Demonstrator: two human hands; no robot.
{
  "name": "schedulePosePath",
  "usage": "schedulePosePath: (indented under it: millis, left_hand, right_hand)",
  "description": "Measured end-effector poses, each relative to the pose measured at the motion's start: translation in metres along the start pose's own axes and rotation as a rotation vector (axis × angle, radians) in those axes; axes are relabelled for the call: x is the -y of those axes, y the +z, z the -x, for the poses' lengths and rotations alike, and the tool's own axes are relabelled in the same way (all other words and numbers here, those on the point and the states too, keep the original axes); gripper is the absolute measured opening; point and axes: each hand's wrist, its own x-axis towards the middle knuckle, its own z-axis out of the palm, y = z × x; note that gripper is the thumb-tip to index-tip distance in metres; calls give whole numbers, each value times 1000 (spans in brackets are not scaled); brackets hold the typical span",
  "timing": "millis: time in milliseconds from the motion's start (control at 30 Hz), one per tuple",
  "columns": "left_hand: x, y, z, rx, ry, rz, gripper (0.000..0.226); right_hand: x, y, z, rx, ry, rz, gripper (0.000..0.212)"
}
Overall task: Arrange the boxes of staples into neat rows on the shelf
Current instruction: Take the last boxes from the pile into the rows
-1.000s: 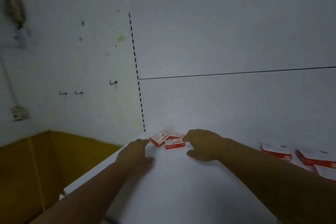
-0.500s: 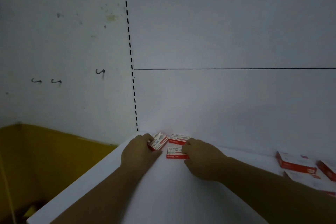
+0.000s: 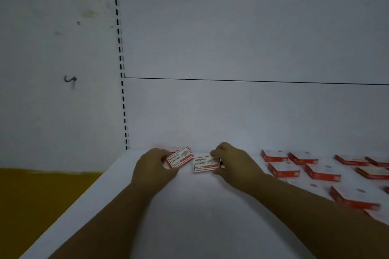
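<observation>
Two small red-and-white staple boxes are held up at the far left corner of the white shelf (image 3: 189, 216). My left hand (image 3: 152, 168) grips the tilted left staple box (image 3: 180, 157), raised off the shelf. My right hand (image 3: 235, 164) pinches the right staple box (image 3: 205, 163) by its right end, label facing me. A bit of a third staple box (image 3: 173, 149) peeks out behind the left one, near the back panel. Both forearms reach in from the bottom of the view.
Several more red staple boxes (image 3: 283, 170) lie loosely spread over the right part of the shelf, out to the right edge of the view. The white back panel (image 3: 231, 111) rises behind. A slotted upright (image 3: 123, 101) marks the shelf's left end, with a yellow wall base (image 3: 31, 195) beyond.
Both hands have lifted a box each from the small cluster and pulled them apart. The camera has shifted right, so more of the loose boxes on the right show.
</observation>
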Motion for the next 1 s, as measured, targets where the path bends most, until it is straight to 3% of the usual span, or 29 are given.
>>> schedulePosePath:
  millis: [233,433,633,800,1000]
  left_hand:
    - [-47,15,9,113,328,-20,38]
    - [-151,37,42,215,546,21,40]
    - [-276,63,75,252,621,92,53]
    - [-388,88,107,256,713,87,49]
    - [-466,120,126,255,747,78,47]
  right_hand:
    - [-45,-81,111,-73,253,166,43]
    - [-79,-145,188,-68,420,262,48]
    - [-130,-202,274,-118,425,351,44]
    - [-185,-257,364,-211,491,383,40]
    - [-239,-294,433,-228,581,388,40]
